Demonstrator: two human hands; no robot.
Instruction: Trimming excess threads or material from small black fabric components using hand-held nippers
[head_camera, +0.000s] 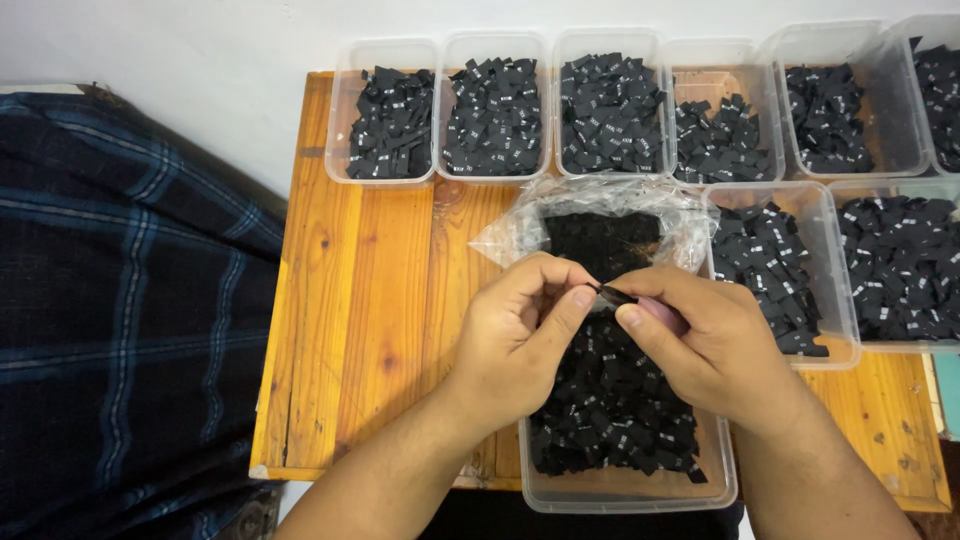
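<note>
My left hand (520, 335) and my right hand (705, 340) meet over a clear plastic tub (625, 490) of small black fabric labels. Both pinch one small black label (612, 294) between thumb and fingers, held above the tub. Just behind the hands lies a clear plastic bag (600, 215) holding more black labels, its mouth open toward me.
A wooden table (370, 300) carries several clear tubs of black labels: a back row (495, 100) and two more at the right (775, 265). A dark blue plaid cloth (120, 300) lies left of the table. A white wall stands behind.
</note>
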